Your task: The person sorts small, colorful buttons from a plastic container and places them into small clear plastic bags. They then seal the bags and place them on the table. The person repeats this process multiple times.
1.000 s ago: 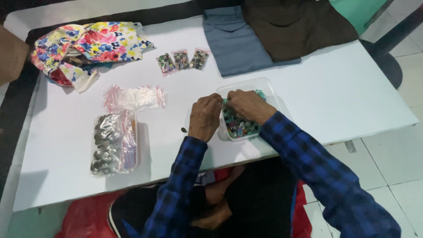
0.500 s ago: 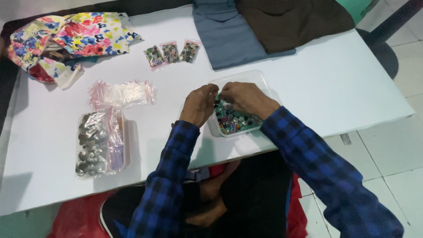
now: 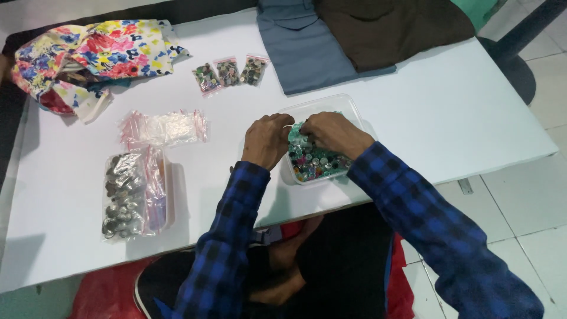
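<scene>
The white table (image 3: 460, 112) took up most of the view, and on its far edge lay a folded grey-blue cloth (image 3: 307, 44) beside a folded brown cloth (image 3: 390, 29), with a bundle of flowered fabric (image 3: 100, 56) at the far left corner. Nearer the person, on the left, sat a large clear bag of dark buttons (image 3: 124, 192), and just beyond it a pile of empty little zip bags (image 3: 162, 127); three small filled bags (image 3: 229, 73) lay in a row further back. The clear plastic tub (image 3: 331, 106) stood in front of the person near the table's middle, and it held a heap of mixed coloured buttons (image 3: 316, 162). Both hands worked over the tub: the left hand (image 3: 267, 140) hung at its left rim with fingers curled inward, and the right hand (image 3: 333, 133) reached in from above with fingers bent down into the heap. The fingertips of both met close together over the buttons, but whether they pinched one could not be told, since the knuckles hid them. To sort well here, it seemed wise to keep the tub steady with one hand, to pick lightly from the top of the heap, and to lift clear of the rim so nothing spilled onto the table.
</scene>
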